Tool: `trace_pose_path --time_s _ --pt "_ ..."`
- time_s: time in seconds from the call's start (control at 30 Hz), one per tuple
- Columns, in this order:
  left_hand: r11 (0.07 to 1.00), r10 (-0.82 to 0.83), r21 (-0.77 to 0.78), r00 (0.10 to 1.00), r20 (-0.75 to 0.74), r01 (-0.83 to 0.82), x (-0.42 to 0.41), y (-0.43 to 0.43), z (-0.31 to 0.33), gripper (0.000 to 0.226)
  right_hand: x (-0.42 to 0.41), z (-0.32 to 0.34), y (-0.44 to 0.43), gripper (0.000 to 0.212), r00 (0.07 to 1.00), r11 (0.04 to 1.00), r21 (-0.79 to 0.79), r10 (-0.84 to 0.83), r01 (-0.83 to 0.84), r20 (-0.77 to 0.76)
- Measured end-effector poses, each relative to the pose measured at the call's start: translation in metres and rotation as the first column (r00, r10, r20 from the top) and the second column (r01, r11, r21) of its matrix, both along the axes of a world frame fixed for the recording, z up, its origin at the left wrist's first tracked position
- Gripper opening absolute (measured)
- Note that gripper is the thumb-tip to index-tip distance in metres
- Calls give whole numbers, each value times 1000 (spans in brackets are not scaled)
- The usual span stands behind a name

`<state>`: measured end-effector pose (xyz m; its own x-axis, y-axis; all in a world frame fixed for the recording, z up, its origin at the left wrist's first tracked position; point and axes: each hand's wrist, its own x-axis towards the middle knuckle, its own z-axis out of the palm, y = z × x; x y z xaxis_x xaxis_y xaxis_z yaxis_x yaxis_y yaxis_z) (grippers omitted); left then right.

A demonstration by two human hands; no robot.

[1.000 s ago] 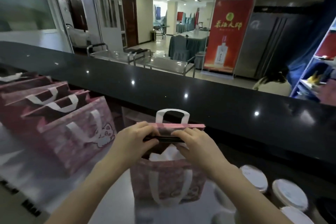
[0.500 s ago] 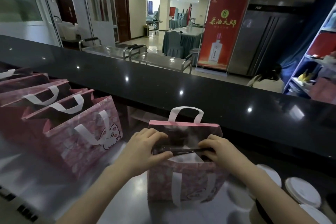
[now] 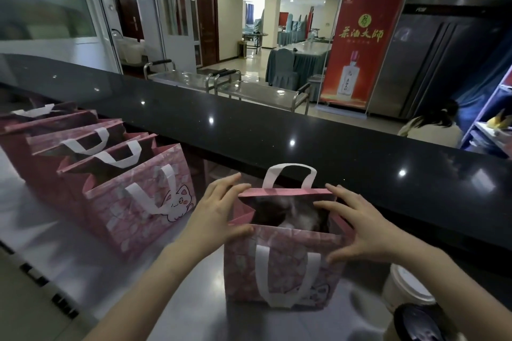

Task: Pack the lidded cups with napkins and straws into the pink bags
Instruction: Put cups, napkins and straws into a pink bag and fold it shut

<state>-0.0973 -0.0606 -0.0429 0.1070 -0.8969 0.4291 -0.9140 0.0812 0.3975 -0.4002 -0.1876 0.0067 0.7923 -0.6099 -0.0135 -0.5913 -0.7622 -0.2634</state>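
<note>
1. Dark-lidded cup [image 3: 418,327], bottom right corner, on steel bench [image 3: 83,257].
2. White-lidded cup [image 3: 407,288], just behind it, right of the bag.
3. Bag [image 3: 279,263], pink, upright at bench centre, mouth open (contents dark with something pale, too blurred to tell).
4. Left hand [image 3: 219,216]: grip spread, thumb on the bag's near left rim, fingers reaching toward the far rim.
5. Right hand [image 3: 360,230]: grip spread, forefinger on the far rim, thumb against the right wall.
6. Bag row [image 3: 138,196], left, upright.
7. Black ledge [image 3: 277,133] behind the bench.
8. Trolleys [image 3: 249,88]; red banner [image 3: 357,50] beyond.
</note>
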Motion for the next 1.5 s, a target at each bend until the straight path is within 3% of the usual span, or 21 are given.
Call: trace_pose_path --time_s 0.1,0.23,0.37,0.5,0.7,0.87,1.03,1.27,1.4,1.5 --pt "996 20 91 1000 17 -22 8 -15 0 87 0 4 -19 113 985 998 -53 7 -17 -174" --pt "986 -25 165 1000 -1 25 13 -28 3 79 12 4 -39 113 978 997 -78 11 -28 -209" --pt "978 -20 205 999 -37 27 13 -32 3 63 24 -2 -50 107 988 997 -57 34 -42 -148" --pt "990 -27 138 1000 12 25 11 -29 -3 51 33 -8 -53 96 997 999 -44 17 -21 -76" --pt "998 -41 50 999 29 39 5 -25 -5 34 34 -27 -41 56 989 997 30 -80 77 126" --pt "997 -67 49 996 58 64 -6 -15 -10 23 27 -47 -25 48 958 988 -46 -133 149 255" --pt "985 -139 117 987 84 129 -1 -2 -10 27 24 -52 -20 36 969 985 -126 -84 116 232" --pt "996 -84 34 986 141 80 -1 6 -14 11 18 -55 -14 28 979 985 -146 -57 87 198" --pt "997 -76 -7 994 83 77 -5 10 -11 10 12 -45 -17 19 972 993 -22 -109 116 210" --pt "999 -42 17 999 -1 42 -10 10 -11 15 11 -41 -16 29 964 984 -32 -165 176 206"
